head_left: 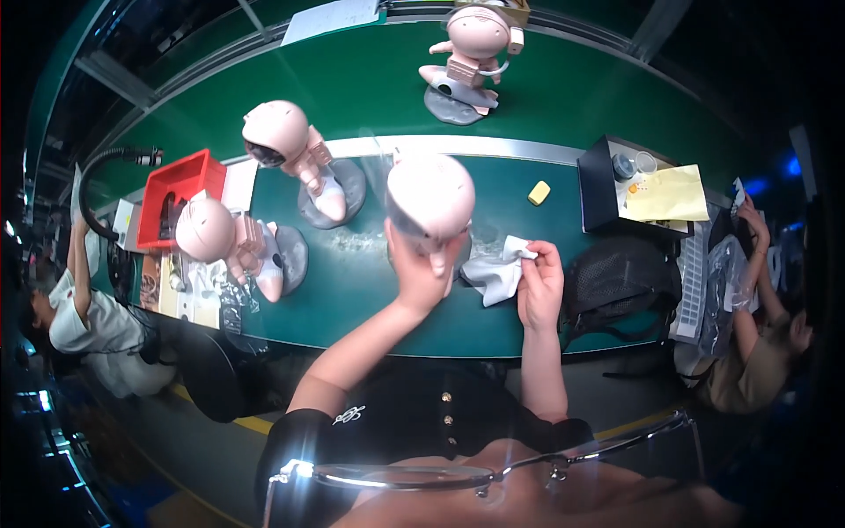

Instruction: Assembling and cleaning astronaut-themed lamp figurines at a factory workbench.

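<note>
My left hand (418,275) is closed around the lower part of a pale pink astronaut figurine (433,189), lifting its round helmet toward me over the table. The figurine's far side and base are mostly hidden. To its right, my right hand (540,289) pinches a white cloth (495,273) by its upper corner, and the cloth droops beside the figurine. Two similar astronaut figurines on grey rocket bases stand to the left: one farther back (280,128), one nearer (208,231). A yellow block (539,193) lies beyond the cloth.
Another astronaut figurine (478,35) stands on the green belt (361,79) behind the table. At left are a red bin (207,172) and a bendy black hose (92,172). A dark box (598,198) with yellow paper and a black mesh bag (625,286) sit right. People work at both sides.
</note>
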A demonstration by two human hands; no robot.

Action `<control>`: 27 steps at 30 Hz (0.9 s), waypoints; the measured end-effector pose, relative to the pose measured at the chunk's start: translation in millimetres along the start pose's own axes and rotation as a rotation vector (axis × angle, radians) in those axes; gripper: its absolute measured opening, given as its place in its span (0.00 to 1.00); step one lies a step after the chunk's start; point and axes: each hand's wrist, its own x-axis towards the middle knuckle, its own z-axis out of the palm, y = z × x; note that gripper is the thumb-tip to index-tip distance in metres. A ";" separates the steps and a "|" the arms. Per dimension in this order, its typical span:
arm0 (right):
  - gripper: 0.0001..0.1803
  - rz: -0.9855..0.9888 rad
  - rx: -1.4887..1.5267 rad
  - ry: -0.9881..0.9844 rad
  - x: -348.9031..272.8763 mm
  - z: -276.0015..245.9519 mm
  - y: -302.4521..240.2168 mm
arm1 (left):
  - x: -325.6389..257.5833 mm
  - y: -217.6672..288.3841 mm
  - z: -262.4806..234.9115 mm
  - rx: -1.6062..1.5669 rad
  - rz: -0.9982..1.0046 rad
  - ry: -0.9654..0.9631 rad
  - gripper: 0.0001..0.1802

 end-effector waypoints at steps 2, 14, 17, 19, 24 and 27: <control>0.10 -0.032 0.002 -0.022 1.1 10.8 2.2 | 4.7 19.0 7.2 -0.130 0.065 0.086 0.37; 0.14 -0.094 -0.249 -0.068 -17.0 20.6 -19.3 | -22.1 6.2 -80.0 0.235 0.100 -0.383 0.50; 0.10 0.012 -0.562 -0.176 -36.7 26.6 -16.6 | -37.8 6.4 -100.3 0.384 0.162 -0.402 0.37; 0.08 0.094 -0.707 -0.305 -53.4 44.3 -11.4 | -48.0 1.5 -107.9 0.379 0.188 -0.371 0.33; 0.16 -0.918 -1.294 -0.325 -65.2 103.2 9.5 | -50.5 4.3 -116.3 0.232 0.188 -0.224 0.21; 0.23 -0.828 -1.918 -0.605 -35.8 117.2 32.0 | -46.9 6.7 -119.0 0.158 0.193 -0.167 0.18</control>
